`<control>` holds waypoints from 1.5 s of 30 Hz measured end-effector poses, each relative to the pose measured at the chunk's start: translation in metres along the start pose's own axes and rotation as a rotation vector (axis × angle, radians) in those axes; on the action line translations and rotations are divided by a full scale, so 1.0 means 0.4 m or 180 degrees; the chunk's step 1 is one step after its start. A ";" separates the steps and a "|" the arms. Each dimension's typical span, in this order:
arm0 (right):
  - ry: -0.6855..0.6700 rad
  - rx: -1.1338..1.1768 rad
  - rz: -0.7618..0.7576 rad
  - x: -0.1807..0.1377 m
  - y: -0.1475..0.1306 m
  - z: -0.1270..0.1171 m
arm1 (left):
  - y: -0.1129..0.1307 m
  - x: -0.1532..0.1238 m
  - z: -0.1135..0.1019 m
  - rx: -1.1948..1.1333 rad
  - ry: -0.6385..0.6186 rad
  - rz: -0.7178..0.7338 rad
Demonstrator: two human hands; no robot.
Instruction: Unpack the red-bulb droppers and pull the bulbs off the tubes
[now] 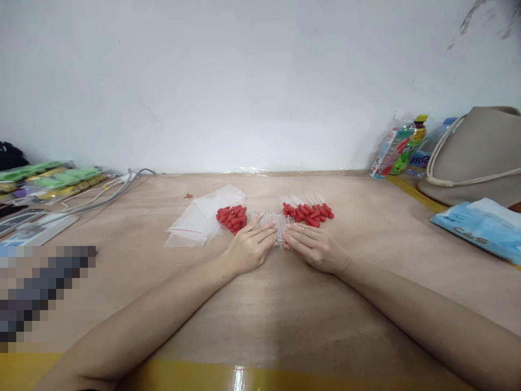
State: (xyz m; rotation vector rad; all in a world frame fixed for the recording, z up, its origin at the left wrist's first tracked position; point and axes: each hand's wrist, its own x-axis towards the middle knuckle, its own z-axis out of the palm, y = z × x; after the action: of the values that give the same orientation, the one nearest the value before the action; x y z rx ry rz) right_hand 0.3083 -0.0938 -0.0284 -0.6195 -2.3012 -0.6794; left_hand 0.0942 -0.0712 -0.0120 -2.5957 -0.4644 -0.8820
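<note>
Thin clear tubes lie side by side in a row on the table, partly covered by both hands. My left hand lies over the left part of the row with its fingers stretched out. From the other side, my right hand rests its extended fingers on the right end of the tubes. Red rubber bulbs are heaped just beyond my left hand. Behind my right hand is a pile of droppers, red bulbs with thin clear stems pointing toward the wall. The undersides of both hands are hidden.
Flat clear plastic bags lie left of the bulbs. Cables and a power strip are at the left, near green and yellow packets. Bottles, a grey bag and a blue tissue pack stand right.
</note>
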 end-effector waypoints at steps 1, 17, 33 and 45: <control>-0.0022 -0.0042 -0.0077 0.001 0.002 -0.005 | 0.000 0.001 0.000 0.0021 0.0002 0.0017; 0.0654 0.0218 0.0324 -0.025 0.041 -0.035 | -0.036 -0.030 -0.017 0.0153 0.0286 -0.0537; 0.1042 0.0291 0.3129 -0.091 0.158 -0.004 | -0.076 -0.034 0.003 0.0608 -0.0220 -0.1153; 0.0838 0.0735 0.3596 -0.093 0.159 -0.013 | -0.044 -0.022 0.011 -0.0392 0.0026 -0.1227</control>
State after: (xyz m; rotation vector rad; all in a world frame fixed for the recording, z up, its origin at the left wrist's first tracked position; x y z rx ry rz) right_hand 0.3729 -0.0579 -0.0316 -1.4154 -1.4024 0.0581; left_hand 0.0823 -0.0555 -0.0167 -2.6563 -0.9591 -1.0707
